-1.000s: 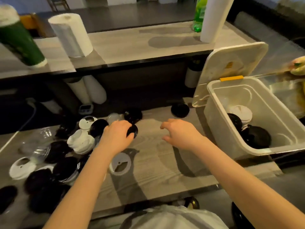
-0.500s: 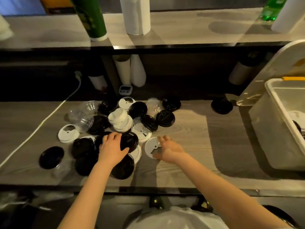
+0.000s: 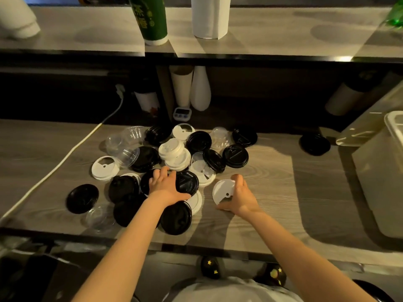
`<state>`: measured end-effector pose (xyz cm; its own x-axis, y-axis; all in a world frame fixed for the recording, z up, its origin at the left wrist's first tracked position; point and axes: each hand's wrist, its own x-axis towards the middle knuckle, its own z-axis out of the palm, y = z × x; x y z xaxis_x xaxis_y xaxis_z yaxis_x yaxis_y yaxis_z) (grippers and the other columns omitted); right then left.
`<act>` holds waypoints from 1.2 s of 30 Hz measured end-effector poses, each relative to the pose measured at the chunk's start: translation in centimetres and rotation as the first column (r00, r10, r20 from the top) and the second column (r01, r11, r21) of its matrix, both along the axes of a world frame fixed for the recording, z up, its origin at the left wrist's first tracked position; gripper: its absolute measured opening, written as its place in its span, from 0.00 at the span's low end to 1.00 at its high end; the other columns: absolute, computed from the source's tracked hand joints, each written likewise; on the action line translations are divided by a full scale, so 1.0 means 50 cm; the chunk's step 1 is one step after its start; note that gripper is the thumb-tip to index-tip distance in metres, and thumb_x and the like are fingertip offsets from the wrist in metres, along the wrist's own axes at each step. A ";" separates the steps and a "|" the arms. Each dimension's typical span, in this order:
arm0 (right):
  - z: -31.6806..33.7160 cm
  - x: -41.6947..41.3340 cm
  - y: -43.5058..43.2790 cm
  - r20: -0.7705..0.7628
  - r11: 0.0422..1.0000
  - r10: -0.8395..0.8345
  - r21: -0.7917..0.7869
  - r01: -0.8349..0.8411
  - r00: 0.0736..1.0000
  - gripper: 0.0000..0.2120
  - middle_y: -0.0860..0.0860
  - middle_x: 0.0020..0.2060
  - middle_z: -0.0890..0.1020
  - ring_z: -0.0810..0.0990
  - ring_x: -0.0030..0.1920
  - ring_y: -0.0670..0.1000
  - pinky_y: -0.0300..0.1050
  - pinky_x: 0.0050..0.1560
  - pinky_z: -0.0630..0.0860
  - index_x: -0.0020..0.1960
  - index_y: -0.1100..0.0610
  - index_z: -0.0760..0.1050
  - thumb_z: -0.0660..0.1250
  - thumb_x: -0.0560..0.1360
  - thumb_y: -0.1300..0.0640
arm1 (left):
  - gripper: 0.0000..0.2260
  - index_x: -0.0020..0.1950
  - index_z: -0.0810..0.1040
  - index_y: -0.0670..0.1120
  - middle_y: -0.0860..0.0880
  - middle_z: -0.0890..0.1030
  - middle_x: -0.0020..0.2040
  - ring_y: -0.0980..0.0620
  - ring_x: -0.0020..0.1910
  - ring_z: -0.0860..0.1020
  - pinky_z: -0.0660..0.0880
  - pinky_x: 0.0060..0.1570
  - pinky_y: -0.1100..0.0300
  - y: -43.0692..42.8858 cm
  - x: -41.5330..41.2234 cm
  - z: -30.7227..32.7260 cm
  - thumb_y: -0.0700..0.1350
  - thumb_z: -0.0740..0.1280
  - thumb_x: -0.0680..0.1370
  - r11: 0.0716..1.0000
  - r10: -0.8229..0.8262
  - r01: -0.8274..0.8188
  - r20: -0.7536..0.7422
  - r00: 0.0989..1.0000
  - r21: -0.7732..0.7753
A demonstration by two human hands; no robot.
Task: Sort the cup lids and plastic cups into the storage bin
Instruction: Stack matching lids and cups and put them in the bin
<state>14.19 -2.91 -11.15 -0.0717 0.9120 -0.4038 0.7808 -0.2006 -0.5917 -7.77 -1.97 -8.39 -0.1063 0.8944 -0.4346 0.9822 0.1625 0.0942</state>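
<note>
A heap of black, white and clear cup lids [image 3: 174, 153] lies on the wooden counter [image 3: 272, 192]. My left hand [image 3: 165, 187] is over the near side of the heap and grips a black lid [image 3: 188, 184] between fingers and thumb. To its right, my right hand [image 3: 239, 196] has its fingers and thumb curled round the edge of a flat white lid [image 3: 222, 189] lying on the counter. One black lid [image 3: 315, 144] sits apart at the far right. The translucent storage bin [image 3: 379, 184] stands at the right edge, mostly cut off.
A white cable [image 3: 65, 158] runs across the counter's left part. A small timer [image 3: 182, 112] and paper cup stacks [image 3: 182, 88] stand at the back. The upper shelf holds a green cup stack [image 3: 151, 20] and a paper towel roll [image 3: 210, 16].
The view has swung left from the bin to the heap. My right hand came down onto the white lid and closed round it. My left hand keeps its black lid.
</note>
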 end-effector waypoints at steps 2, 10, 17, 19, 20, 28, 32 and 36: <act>-0.001 0.018 0.002 -0.064 0.997 -0.079 0.000 0.080 0.995 0.37 0.56 0.62 0.73 0.74 0.60 0.57 0.46 0.53 0.72 0.68 0.59 0.61 0.77 0.66 0.59 | 0.38 0.70 0.62 0.47 0.48 0.56 0.73 0.44 0.72 0.53 0.56 0.69 0.51 0.001 0.003 -0.003 0.64 0.69 0.67 1.000 0.000 0.000 0.015 1.000 0.029; 0.064 0.060 0.031 -0.363 0.963 -0.260 -0.026 0.269 0.895 0.25 0.52 0.53 0.76 0.77 0.50 0.53 0.46 0.43 0.80 0.62 0.54 0.72 0.76 0.67 0.59 | 0.38 0.68 0.59 0.45 0.45 0.65 0.67 0.45 0.67 0.62 0.64 0.65 0.52 -0.019 0.027 0.021 0.61 0.71 0.67 0.984 0.052 -0.086 0.213 0.976 0.156; 0.130 0.102 0.047 -0.527 0.940 -0.313 -0.051 0.339 0.790 0.21 0.54 0.53 0.77 0.78 0.45 0.52 0.41 0.36 0.77 0.58 0.51 0.72 0.74 0.69 0.62 | 0.39 0.68 0.61 0.44 0.44 0.66 0.66 0.44 0.66 0.63 0.66 0.64 0.52 -0.024 0.158 0.000 0.61 0.72 0.65 0.984 -0.171 0.155 0.236 0.957 0.085; 0.135 0.115 0.047 -0.504 0.936 -0.320 -0.041 0.349 0.802 0.20 0.53 0.52 0.77 0.77 0.45 0.50 0.45 0.42 0.77 0.57 0.50 0.72 0.74 0.69 0.61 | 0.43 0.72 0.60 0.42 0.43 0.61 0.70 0.43 0.70 0.58 0.59 0.69 0.51 -0.026 0.203 -0.018 0.63 0.70 0.67 0.965 -0.261 0.257 0.118 0.958 0.054; 0.136 0.119 0.048 -0.472 0.936 -0.319 -0.021 0.351 0.822 0.20 0.52 0.51 0.77 0.77 0.45 0.49 0.44 0.43 0.77 0.57 0.50 0.72 0.75 0.69 0.59 | 0.45 0.74 0.58 0.40 0.43 0.58 0.73 0.42 0.72 0.54 0.55 0.71 0.50 -0.026 0.219 -0.025 0.64 0.69 0.67 0.962 -0.271 0.272 0.079 0.959 0.006; 0.125 0.110 0.053 -0.292 0.940 -0.319 0.024 0.340 0.902 0.23 0.44 0.40 0.71 0.74 0.45 0.51 0.46 0.42 0.71 0.58 0.50 0.71 0.77 0.67 0.55 | 0.34 0.69 0.64 0.45 0.46 0.64 0.68 0.45 0.67 0.60 0.61 0.66 0.51 -0.027 0.146 -0.009 0.65 0.65 0.71 0.973 -0.138 0.121 0.075 0.988 0.194; 0.124 0.084 0.048 -0.356 0.955 -0.290 -0.043 0.294 0.889 0.23 0.44 0.40 0.71 0.73 0.45 0.51 0.44 0.42 0.70 0.58 0.49 0.69 0.76 0.67 0.57 | 0.35 0.68 0.65 0.46 0.44 0.63 0.68 0.43 0.68 0.59 0.62 0.64 0.49 -0.014 0.063 0.010 0.66 0.66 0.69 0.999 0.022 -0.025 -0.120 0.993 -0.026; 0.126 0.063 0.042 -0.475 0.962 -0.272 -0.120 0.244 0.837 0.23 0.48 0.44 0.73 0.73 0.40 0.47 0.38 0.36 0.69 0.59 0.50 0.69 0.74 0.69 0.62 | 0.34 0.67 0.66 0.47 0.44 0.62 0.68 0.43 0.68 0.58 0.61 0.64 0.50 -0.011 0.063 0.000 0.64 0.68 0.68 0.981 -0.004 -0.022 -0.136 0.991 -0.193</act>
<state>17.36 -0.81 -4.85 -0.0350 0.9031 -0.4279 0.3152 -0.3963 -0.8623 -4.63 -2.51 -8.38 -0.1839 0.7930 -0.5808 0.9820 0.1736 -0.0738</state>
